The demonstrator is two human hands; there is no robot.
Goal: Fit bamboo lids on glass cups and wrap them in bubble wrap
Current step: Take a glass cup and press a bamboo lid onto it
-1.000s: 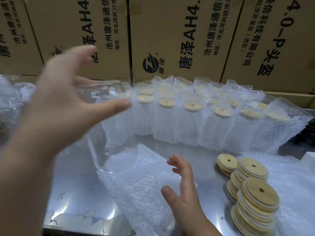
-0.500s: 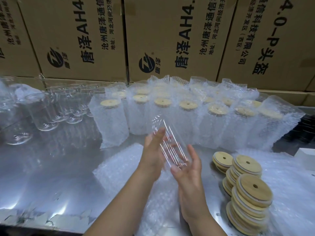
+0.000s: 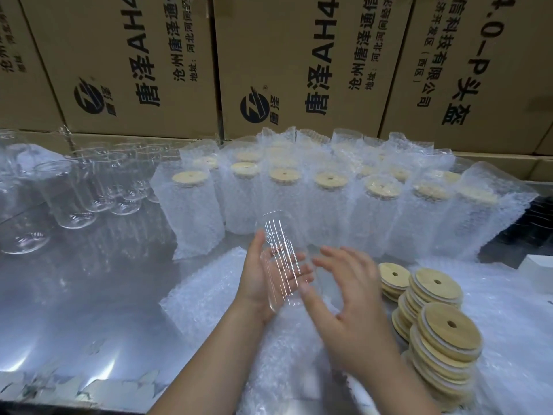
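A clear ribbed glass cup (image 3: 279,250), lidless, is held tilted in the left hand (image 3: 263,280) above a flat bubble wrap sheet (image 3: 203,292). Bamboo lids (image 3: 443,333), each with a hole, lean in stacks at the right. Behind stand wrapped cups (image 3: 329,205), seemingly all lidded.

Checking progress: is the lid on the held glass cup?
Off. The glass cup in the left hand has a bare rim; lids lie stacked.
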